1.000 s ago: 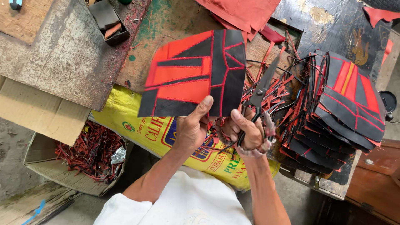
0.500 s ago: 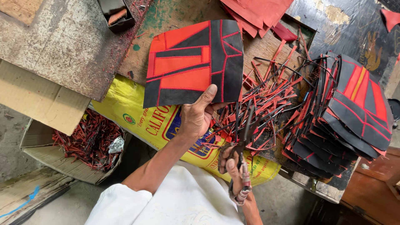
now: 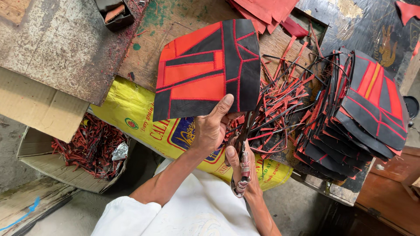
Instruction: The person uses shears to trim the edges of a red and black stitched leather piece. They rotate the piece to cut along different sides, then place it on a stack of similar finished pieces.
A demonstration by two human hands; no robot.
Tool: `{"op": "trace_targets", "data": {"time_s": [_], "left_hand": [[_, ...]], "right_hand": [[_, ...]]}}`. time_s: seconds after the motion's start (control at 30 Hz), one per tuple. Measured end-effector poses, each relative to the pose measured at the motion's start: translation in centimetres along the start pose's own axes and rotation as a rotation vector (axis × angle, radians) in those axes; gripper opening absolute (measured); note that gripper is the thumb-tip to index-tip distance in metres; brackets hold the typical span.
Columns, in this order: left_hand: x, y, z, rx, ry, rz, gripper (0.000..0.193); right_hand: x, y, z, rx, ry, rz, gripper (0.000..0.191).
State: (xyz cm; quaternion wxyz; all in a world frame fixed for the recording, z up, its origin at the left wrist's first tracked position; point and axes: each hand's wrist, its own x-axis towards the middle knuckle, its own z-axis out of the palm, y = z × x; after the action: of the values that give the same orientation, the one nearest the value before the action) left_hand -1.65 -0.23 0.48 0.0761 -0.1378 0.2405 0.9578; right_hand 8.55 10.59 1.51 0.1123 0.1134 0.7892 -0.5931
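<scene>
White short-sleeved garment, probably a shirt; bare forearms, no gloves.

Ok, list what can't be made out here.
Head view only:
- Scissors: blade tips hidden behind the panel and left hand.
- Right hand: palm faces away; grip on the handles partly hidden.
- Stack: number of pieces untellable, since they overlap.
- Small box: cut off by the top edge.
- Carton: its bottom is buried under red scraps.
</scene>
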Motion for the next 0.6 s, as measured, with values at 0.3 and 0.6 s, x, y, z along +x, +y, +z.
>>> {"op": "trace_targets", "data": {"time_s": [0.3,0.6], "left_hand": [[-0.35,0.27,0.80,0.038,-0.009,0.044,0.020],[-0.64,-0.44,0.47,0.124,0.048,0.127,0.014]], "right_hand": [[0.39,-1.15,-0.05,-0.061,0.033,-0.025,0.055],[0.42,-0.62,0.22,-0.028,0.053,-0.015,0.055]]}}
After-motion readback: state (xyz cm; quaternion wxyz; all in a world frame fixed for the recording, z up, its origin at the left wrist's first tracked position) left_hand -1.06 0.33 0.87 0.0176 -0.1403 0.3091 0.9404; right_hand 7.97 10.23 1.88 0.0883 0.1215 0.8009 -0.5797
